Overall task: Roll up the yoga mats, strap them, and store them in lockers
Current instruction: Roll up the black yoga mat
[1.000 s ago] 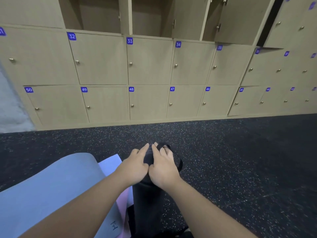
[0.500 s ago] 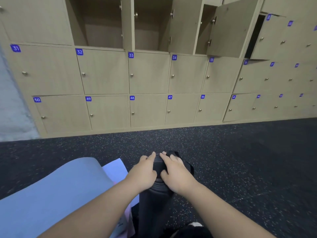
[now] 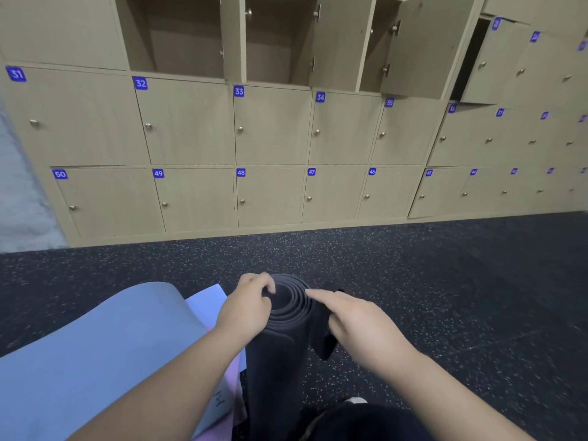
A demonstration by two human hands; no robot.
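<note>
A rolled black yoga mat [image 3: 280,351] stands upright on the speckled floor in front of me, its spiral end facing up. My left hand [image 3: 248,310] grips the roll's upper left rim, thumb and fingers curled over the edge. My right hand [image 3: 353,319] rests against the roll's right side where a loose black flap [image 3: 324,342] hangs out, index finger stretched across the top. A blue mat [image 3: 95,354] lies flat at the lower left, over lavender and pink mats [image 3: 234,380].
Wooden numbered lockers [image 3: 270,128] line the far wall. Several upper lockers [image 3: 187,36] stand open, one door [image 3: 416,49] swung outward at the upper right. Dark rubber floor [image 3: 461,281] stretches between me and the lockers. My dark-clothed knee [image 3: 366,421] is at the bottom.
The camera has tilted up and the roll's spiral top now shows. My hands have parted from the top; the right one has shifted to the roll's right side.
</note>
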